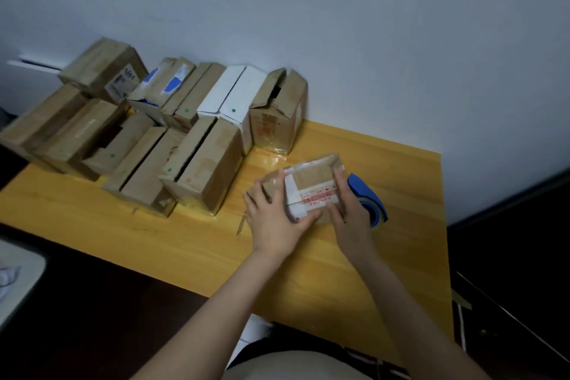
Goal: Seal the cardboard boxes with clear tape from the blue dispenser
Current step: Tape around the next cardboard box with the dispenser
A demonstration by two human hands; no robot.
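A small cardboard box (310,183) with a white label and red print lies on the yellow table (191,244), right of centre. My left hand (273,217) holds its left end, fingers over the top and thumb along the near edge. My right hand (350,210) grips its right side, fingers laid along that edge. The blue tape dispenser (368,199) with its clear roll lies on the table just behind my right hand, partly hidden by it. Neither hand touches the dispenser.
Several cardboard boxes (200,163) and two white boxes (234,102) are packed together at the back left against the wall; some have open flaps. The table's right edge (444,225) drops off to a dark floor. A grey object (18,281) sits at lower left.
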